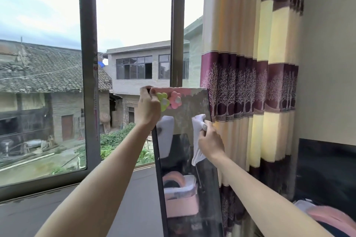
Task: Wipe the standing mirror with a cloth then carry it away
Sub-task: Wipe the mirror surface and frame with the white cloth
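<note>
— Mirror (189, 161)?
— At 6 o'clock, just right of centre. Tall, dark-framed, tilted a little with the top leaning left. Upper glass looks dull and smeared; lower glass reflects pink and white shapes.
— Stuck on it?
— Two flowers at the top left corner: green (163, 101), pink (175, 99), touching each other. Pink strip along the top edge.
— Left hand (147, 108)?
— Gripping the top left corner, at about 11 o'clock of the mirror. Thumb on the front beside the green flower, other fingers curled over the edge behind.
— Right hand (210, 139)?
— At 3 o'clock of the mirror, by its right edge. Closed around a white cloth (198, 136), fingers bunched on it.
— Cloth against the glass?
— Appears pressed to it near the right edge, upper half; loose end hanging down to about mid-height.
— Further out?
— Striped curtain (250, 82) at 3 o'clock, just beside the mirror's right edge: cream, yellow and plum bands, with white trees printed on the plum. Window frame (88, 63) from 9 to 12 o'clock, dark uprights. Dark sill (57, 209) at 7 o'clock. Beyond the glass, a tiled roof (38, 67) at 9 o'clock and a grey house (138, 67) at 12. Something pink and blurred (331, 217) at 5 o'clock, cannot tell what.
</note>
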Motion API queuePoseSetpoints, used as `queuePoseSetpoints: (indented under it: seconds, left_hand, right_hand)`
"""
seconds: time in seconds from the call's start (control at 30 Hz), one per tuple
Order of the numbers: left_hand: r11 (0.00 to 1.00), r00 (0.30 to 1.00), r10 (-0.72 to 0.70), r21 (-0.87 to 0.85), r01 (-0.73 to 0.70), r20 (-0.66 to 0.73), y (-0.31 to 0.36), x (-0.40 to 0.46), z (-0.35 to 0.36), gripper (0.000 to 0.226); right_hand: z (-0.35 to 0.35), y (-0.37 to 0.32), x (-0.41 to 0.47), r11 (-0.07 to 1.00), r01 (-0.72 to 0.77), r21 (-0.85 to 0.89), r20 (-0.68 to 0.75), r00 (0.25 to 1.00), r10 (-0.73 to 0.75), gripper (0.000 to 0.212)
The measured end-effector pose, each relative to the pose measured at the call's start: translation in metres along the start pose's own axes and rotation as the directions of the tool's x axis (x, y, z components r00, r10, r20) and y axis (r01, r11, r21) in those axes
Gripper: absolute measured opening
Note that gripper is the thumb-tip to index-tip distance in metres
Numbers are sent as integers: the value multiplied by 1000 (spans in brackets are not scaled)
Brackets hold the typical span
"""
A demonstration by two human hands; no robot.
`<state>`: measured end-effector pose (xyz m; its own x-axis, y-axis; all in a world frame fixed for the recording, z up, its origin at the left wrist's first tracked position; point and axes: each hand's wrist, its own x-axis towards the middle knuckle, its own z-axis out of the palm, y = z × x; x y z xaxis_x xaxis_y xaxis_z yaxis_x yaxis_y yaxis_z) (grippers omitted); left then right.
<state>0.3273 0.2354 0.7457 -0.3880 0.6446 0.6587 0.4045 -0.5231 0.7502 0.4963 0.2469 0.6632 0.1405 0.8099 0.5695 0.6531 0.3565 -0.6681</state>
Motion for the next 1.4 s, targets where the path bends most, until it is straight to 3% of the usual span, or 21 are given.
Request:
queuePoseSetpoints:
  seconds: [0.17,0.23,0.3,0.37,0.43,0.53,0.63,0.73,0.8,0.83,0.9,0.97,1.03,1.1,1.17,1.27,1.4]
  left_hand:
    - [927,959,248,320,-194,-137,-5,-1,-8,28]
    - [773,912,408,551,-315,-51,-1,3,-12,26]
    - [532,864,487,741,-410,129,8,9,-10,24]
    - [340,845,462,826,-450,269,16,12,-1,23]
    - [243,841,436,858,-452,320,15,10,7,22]
    - [230,849,454,886,-403,269,8,6,11,28]
    - [231,863,452,904,-359,227,3,6,8,32]
    - [249,860,471,906,-342,195,2,5,3,28]
    - [255,857,483,907,-334,180,1,5,3,25]
    - [265,857,481,902,-341,183,1,5,4,26]
    - [319,871,454,879,-354,186,2,5,8,30]
    - [340,885,430,875,-344,181,2,7,11,34]
    - [323,884,429,882,-343,187,0,7,12,37]
    - [320,884,433,886,-335,178,-2,8,12,40]
    - [312,885,437,895,-319,163,-1,6,11,39]
    - [287,876,465,914,-287,129,1,5,7,31]
    - [174,866,479,950,-258,147,0,1,1,28]
  right_hand:
    - [3,-22,24,993,25,114,-179,984,-4,26]
    - [4,-31,28,988,130,85,-253,962,-105,22]
    - [9,-37,29,976,216,7,-309,929,-203,21]
    - [16,-38,32,977,211,-31,-359,910,-208,24]
    - [23,-40,38,984,163,70,-401,908,-122,25]
    - [39,-44,45,961,147,233,-286,955,-76,23]
    - [58,-23,31,959,215,182,-55,976,-208,37]
    - [58,22,12,945,328,19,231,918,-323,46]
    - [42,41,13,933,358,-44,449,841,-302,41]
    - [34,45,17,926,368,-81,482,828,-287,37]
    - [21,40,34,927,355,-117,351,888,-296,31]
    - [11,23,53,948,303,-92,51,953,-300,28]
    - [4,-1,69,960,275,-59,-169,945,-281,25]
    - [9,-21,82,954,293,-65,-233,925,-300,24]
    - [23,-32,85,954,295,-53,-185,936,-300,27]
    - [42,-14,70,950,310,30,27,950,-311,41]
    - [30,38,57,900,424,-101,404,844,-353,46]
